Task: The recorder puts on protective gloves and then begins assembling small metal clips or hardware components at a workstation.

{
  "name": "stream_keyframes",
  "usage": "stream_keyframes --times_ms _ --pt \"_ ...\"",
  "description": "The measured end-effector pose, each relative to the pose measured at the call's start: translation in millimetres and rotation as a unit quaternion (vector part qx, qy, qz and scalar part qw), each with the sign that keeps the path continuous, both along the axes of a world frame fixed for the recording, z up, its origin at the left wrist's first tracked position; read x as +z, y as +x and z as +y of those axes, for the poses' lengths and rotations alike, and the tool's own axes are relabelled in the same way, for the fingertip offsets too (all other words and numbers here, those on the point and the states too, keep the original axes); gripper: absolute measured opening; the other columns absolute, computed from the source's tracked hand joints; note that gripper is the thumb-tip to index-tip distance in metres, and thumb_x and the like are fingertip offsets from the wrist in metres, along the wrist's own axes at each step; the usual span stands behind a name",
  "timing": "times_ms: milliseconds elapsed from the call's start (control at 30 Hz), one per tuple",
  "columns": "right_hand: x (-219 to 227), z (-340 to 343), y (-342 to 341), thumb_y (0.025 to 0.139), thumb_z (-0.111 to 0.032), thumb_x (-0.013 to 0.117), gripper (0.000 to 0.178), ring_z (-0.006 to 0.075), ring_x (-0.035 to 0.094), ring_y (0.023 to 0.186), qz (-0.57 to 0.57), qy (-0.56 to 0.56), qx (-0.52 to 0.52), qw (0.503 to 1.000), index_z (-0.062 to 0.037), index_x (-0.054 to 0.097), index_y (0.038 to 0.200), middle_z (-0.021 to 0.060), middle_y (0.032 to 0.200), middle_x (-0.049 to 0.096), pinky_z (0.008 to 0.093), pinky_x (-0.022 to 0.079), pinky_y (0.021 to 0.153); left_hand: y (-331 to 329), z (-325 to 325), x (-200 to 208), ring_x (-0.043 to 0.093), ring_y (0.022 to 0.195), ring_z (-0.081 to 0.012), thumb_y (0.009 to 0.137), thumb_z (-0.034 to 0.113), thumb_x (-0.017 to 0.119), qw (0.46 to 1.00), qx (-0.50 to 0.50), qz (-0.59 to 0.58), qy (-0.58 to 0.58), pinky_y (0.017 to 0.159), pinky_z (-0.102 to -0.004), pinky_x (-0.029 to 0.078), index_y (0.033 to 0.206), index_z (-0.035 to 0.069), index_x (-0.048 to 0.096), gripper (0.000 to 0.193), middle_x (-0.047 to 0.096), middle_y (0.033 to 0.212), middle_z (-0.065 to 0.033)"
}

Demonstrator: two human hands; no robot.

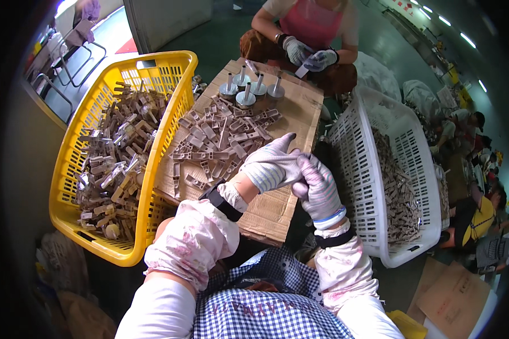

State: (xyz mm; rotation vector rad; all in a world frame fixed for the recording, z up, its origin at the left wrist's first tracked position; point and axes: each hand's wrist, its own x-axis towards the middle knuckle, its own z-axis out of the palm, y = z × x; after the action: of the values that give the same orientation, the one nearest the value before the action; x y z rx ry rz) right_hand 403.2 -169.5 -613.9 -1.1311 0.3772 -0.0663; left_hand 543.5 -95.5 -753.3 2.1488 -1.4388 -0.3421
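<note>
Both my hands wear pale striped work gloves and meet above the right side of a cardboard sheet (266,217). My left hand (271,165) reaches rightward, with one dark-tipped finger sticking up and apart. The fingers of my right hand (320,189) are closed on the finger end of the left glove; the contact is partly hidden. Neither hand shows a metal part in it. On the cardboard just beyond my left hand lies a loose heap of small greyish-brown metal brackets (223,135). Behind the heap stand several round discs with upright posts (246,97).
At my left a yellow plastic basket (144,217) holds many metal pieces. A white plastic basket (353,150) with brackets stands at my right. Across the cardboard sits a co-worker whose gloved hands (311,56) hold a small flat piece. Flattened cardboard (452,296) lies at lower right.
</note>
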Motion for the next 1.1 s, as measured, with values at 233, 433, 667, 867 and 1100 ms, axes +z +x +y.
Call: stream_keyframes --times_ms 233,433,667,867,1100 --pt "-28.2 10.4 4.7 0.09 -0.01 0.072 0.015 0.0073 0.059 0.074 -0.186 -0.489 -0.029 0.851 -0.0031 0.068 0.103 -0.0011 0.082 0.062 0.0212 0.05 0.07 4.9 1.1 -40.6 0.058 0.068 -0.0197 0.099 0.034 0.059 0.918 0.241 0.166 -0.267 0.064 -0.0323 0.051 0.109 0.009 0.059 0.027 0.061 0.078 -0.0045" --pt "-9.2 24.6 -10.5 0.082 -0.03 0.079 0.031 0.0196 0.065 0.074 -0.18 -0.562 0.002 0.807 -0.0087 0.073 0.103 0.0074 0.091 0.064 0.0314 0.052 0.066 -3.7 16.0 55.6 0.061 0.113 -0.0352 0.096 0.034 0.054 0.932 0.327 0.153 -0.02 0.093 -0.0402 0.048 0.136 0.003 0.048 0.051 0.062 0.12 -0.0237" --pt "-20.9 45.6 -11.0 0.092 -0.023 0.066 0.017 0.029 0.068 0.073 -0.199 -0.683 -0.062 0.7 -0.0069 0.066 0.096 0.0108 0.092 0.068 0.0378 0.055 0.064 3.7 31.3 30.2 0.062 0.09 -0.0428 0.098 0.039 0.052 0.94 0.317 0.129 -0.005 0.076 -0.0478 0.047 0.108 0.011 0.06 0.031 0.066 0.099 -0.0213" --pt "-26.1 28.1 -9.1 0.101 -0.025 0.056 0.021 0.0141 0.06 0.066 -0.108 -0.246 0.004 0.963 -0.0046 0.061 0.101 0.0038 0.086 0.063 0.0287 0.05 0.062 -14.3 15.0 78.4 0.065 0.106 -0.0272 0.098 0.05 0.051 0.895 0.373 0.236 -0.064 0.089 -0.034 0.049 0.131 0.011 0.058 0.052 0.068 0.118 -0.0139" --pt "-43.4 50.9 -10.5 0.103 -0.024 0.051 0.023 0.009 0.049 0.074 -0.22 -0.18 0.063 0.956 -0.0023 0.059 0.106 0.0006 0.083 0.057 0.0271 0.045 0.066 -4.0 23.6 70.6 0.066 0.107 -0.0278 0.089 0.038 0.069 0.878 0.341 0.125 -0.311 0.095 -0.0382 0.05 0.15 0.006 0.034 0.077 0.061 0.129 -0.0167"
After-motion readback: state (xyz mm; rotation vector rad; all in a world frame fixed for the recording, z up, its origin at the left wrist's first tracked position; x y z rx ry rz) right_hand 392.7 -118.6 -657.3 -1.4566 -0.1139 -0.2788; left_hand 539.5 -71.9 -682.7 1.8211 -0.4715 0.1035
